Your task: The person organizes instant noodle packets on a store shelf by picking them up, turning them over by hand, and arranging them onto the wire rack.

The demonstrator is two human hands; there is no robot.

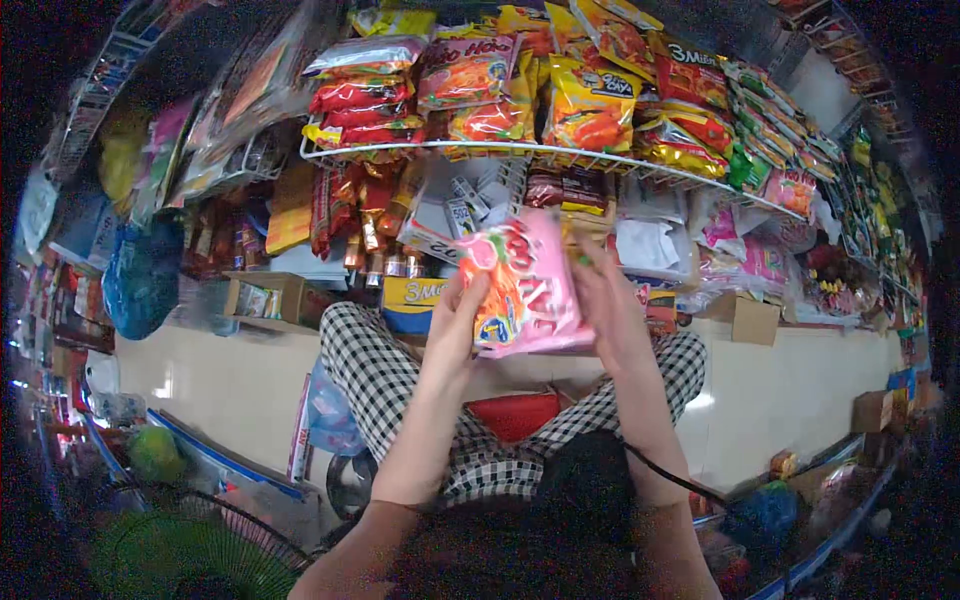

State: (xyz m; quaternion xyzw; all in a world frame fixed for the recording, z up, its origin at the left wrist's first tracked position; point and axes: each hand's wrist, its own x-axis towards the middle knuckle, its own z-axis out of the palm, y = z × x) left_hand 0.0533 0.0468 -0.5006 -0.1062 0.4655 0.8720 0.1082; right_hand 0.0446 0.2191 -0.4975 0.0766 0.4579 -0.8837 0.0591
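A pink instant noodle packet (535,290) is held up in front of the shelf, tilted, with its printed face towards me. My left hand (455,325) grips its left edge, thumb across the front; the other fingers are mostly behind it. At the packet's right side is my right hand (620,315), fingers stretched upward and a little blurred. Whether that palm presses on the packet I cannot tell. Just above, a white wire shelf (470,147) carries stacked noodle packets, among them a pink one (468,72) and a yellow one (592,103).
Below the shelf stand a yellow and blue box (412,298), an open cardboard box (268,302) and a white bin (650,250). My checkered legs (370,360) are folded on the tiled floor (800,370), a red object (513,415) between them. A fan (190,545) is at lower left.
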